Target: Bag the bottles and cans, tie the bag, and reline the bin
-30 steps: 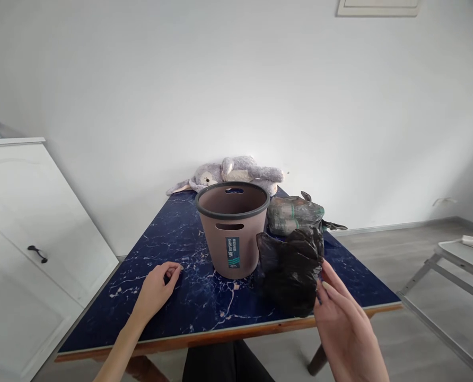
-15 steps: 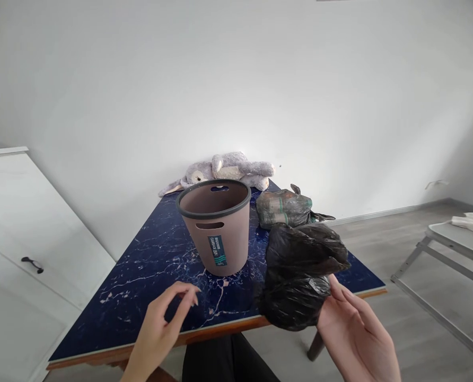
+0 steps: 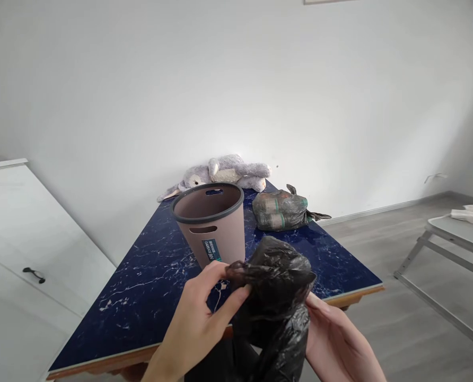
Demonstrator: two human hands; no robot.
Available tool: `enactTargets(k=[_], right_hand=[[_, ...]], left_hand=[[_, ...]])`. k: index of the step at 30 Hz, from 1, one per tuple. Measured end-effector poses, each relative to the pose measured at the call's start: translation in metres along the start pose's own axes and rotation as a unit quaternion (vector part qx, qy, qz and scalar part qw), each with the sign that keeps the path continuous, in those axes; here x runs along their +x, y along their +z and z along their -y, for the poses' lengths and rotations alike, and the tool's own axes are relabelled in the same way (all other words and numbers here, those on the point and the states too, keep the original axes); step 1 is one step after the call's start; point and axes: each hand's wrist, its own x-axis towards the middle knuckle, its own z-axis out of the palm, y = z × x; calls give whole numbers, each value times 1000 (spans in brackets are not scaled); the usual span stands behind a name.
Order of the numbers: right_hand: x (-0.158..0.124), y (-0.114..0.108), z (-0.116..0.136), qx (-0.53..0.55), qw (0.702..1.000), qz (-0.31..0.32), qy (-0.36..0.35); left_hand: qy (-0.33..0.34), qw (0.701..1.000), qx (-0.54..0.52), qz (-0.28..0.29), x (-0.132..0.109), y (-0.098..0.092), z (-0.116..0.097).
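A crumpled black garbage bag (image 3: pixel 278 281) hangs between my two hands, over the table's front edge. My left hand (image 3: pixel 207 310) pinches its left side between thumb and fingers. On the other side my right hand (image 3: pixel 335 331) grips the bag, with its fingertips partly hidden behind the plastic. Just beyond stands an upright brownish-pink garbage bin (image 3: pixel 224 241) with a dark rim, handle slots and a blue label. No liner shows inside the part of it I can see.
Behind on the blue marbled table (image 3: pixel 141 297) lie a grey plush toy (image 3: pixel 228 172) and a knotted dark see-through bag (image 3: pixel 280 209) with cylindrical items inside. A white cabinet (image 3: pixel 33 239) stands at left, a folding table (image 3: pixel 455 233) at right.
My left hand has moved right and taken hold of the bag's left side. The bag has come left and nearer to me, and now hangs lower with my right hand still on it.
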Motion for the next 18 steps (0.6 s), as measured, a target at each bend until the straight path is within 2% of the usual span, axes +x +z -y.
enactTargets(k=[2, 5, 9, 12, 15, 18], right_hand=[[4, -1, 0, 8, 1000, 2, 7], [8, -6, 3, -3, 999, -43, -14], [10, -18, 4, -55, 992, -113, -11], [12, -16, 1, -97, 984, -146, -17], [12, -9, 0, -175, 953, -225, -102], [2, 1, 0, -280, 904, -279, -165]], left_hand=[[-9, 999, -32, -17, 3, -3, -8], [-58, 987, -124, -89, 4, -10, -19], [-130, 934, -292, -161, 4, -20, -23], [-141, 886, -356, -260, 2, -25, -17], [-147, 846, -383, -342, -3, -26, -12], [-162, 834, -421, -318, -11, -26, -19]])
